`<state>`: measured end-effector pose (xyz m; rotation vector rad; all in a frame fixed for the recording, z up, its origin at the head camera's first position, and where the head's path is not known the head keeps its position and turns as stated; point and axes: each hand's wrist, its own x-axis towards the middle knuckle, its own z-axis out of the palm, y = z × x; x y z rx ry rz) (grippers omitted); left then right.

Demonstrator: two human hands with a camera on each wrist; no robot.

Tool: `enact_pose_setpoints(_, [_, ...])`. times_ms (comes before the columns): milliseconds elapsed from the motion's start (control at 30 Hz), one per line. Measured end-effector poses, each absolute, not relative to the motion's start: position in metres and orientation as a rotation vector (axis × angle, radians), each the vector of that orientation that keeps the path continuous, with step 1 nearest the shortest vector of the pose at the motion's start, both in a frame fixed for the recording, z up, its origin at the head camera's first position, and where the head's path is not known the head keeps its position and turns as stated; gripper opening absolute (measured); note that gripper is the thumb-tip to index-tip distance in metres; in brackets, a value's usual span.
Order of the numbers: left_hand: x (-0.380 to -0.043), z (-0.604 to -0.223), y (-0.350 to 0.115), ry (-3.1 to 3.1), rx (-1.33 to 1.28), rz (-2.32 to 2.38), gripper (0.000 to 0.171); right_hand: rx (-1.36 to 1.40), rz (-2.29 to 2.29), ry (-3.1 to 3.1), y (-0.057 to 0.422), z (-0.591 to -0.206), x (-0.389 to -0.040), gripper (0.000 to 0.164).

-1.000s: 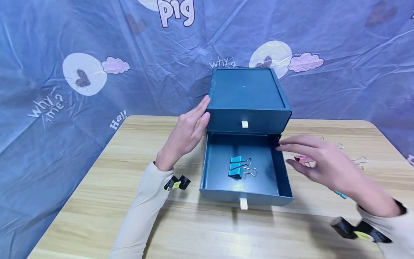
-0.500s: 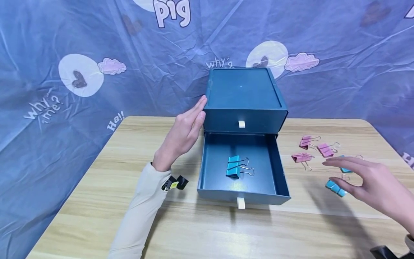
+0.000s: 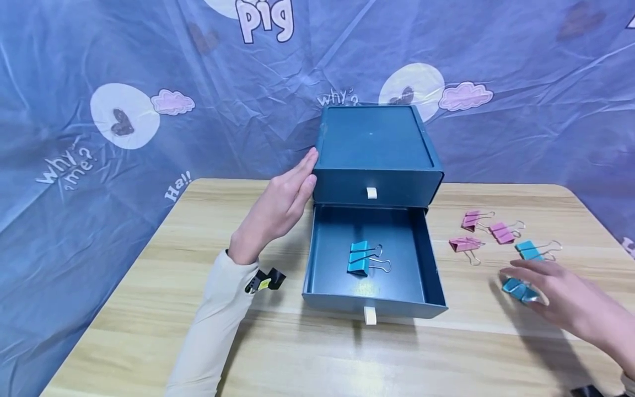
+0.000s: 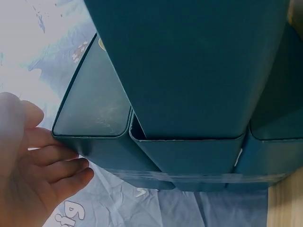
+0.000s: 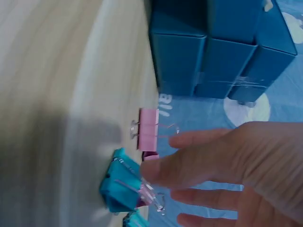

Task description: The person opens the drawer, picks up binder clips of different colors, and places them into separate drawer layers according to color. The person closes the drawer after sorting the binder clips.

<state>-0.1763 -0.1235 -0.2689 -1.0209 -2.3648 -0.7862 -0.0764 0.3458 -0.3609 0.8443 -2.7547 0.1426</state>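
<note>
A dark blue drawer cabinet [image 3: 377,138] stands at the table's back, its lower drawer [image 3: 332,275] pulled out. One teal binder clip [image 3: 359,259] lies inside that drawer. My left hand [image 3: 275,212] rests its straight fingers against the cabinet's left side; the left wrist view shows the fingertips at the casing [image 4: 97,94]. Over on the right, my right hand [image 3: 570,298] is above another teal binder clip [image 3: 513,288], thumb and fingers spread around it. In the right wrist view the thumb overlaps that clip's wire handles [image 5: 150,194], with the other fingers extended.
A third teal binder clip [image 3: 528,251] lies just behind the right hand. Three pink binder clips [image 3: 465,244] are grouped between it and the drawer. A blue printed cloth [image 3: 248,110] hangs behind the wooden table [image 3: 163,309].
My right hand has moved from beside the open drawer to the right and down over the nearest teal binder clip. The left hand has stayed against the cabinet.
</note>
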Motion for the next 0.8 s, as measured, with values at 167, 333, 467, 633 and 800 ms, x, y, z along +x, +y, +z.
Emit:
enact_pose_setpoints(167, [-0.174,-0.267,-0.124,-2.433,-1.013,-0.68,0.049,0.826,0.065,-2.886,0.349,-0.37,-0.074,0.071])
enact_pose_setpoints(333, [-0.171,-0.263,-0.124,-2.514,-1.004,-0.565,0.054,0.809,0.085,-2.812,0.351,-0.378,-0.075,0.058])
enact_pose_setpoints(467, [-0.17,-0.26,-0.125,-2.552,-1.007,-0.566,0.056,0.83,0.157,-2.687,0.352,-0.383,-0.078,0.034])
enact_pose_setpoints(633, [-0.172,-0.26,-0.127,-2.527,-1.02,-0.625,0.055,0.829,0.206,-2.595,0.35,-0.387,-0.083,0.083])
enact_pose_setpoints(800, [-0.172,-0.26,-0.128,-2.518,-1.032,-0.604,0.053,0.854,0.241,-2.502,0.354,-0.391,-0.087,0.074])
